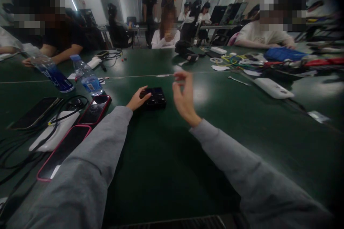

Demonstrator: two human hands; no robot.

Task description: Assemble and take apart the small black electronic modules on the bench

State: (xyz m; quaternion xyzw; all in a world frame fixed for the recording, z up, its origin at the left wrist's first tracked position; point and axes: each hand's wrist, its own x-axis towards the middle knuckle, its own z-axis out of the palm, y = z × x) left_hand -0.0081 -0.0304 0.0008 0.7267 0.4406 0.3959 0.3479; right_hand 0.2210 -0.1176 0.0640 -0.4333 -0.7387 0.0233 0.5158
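My left hand (139, 98) grips the left side of a small black box-shaped device (157, 98), which rests on the dark green table. The thumb lies over its near top edge and the fingers are at its far left corner. The device's top looks divided into sections, too dark to make out. My right hand (184, 94) is raised to the right of the device, apart from it, with curled fingers. A blurred whitish bit (177, 68) shows at its fingertips; I cannot tell what it is.
Phones (96, 109), a white power bank (53, 130), cables and two water bottles (87, 77) stand or lie left. To the right are a wrench (239, 80), a white oblong device (274, 88) and a heap of wires (242, 59). Several people sit around the table.
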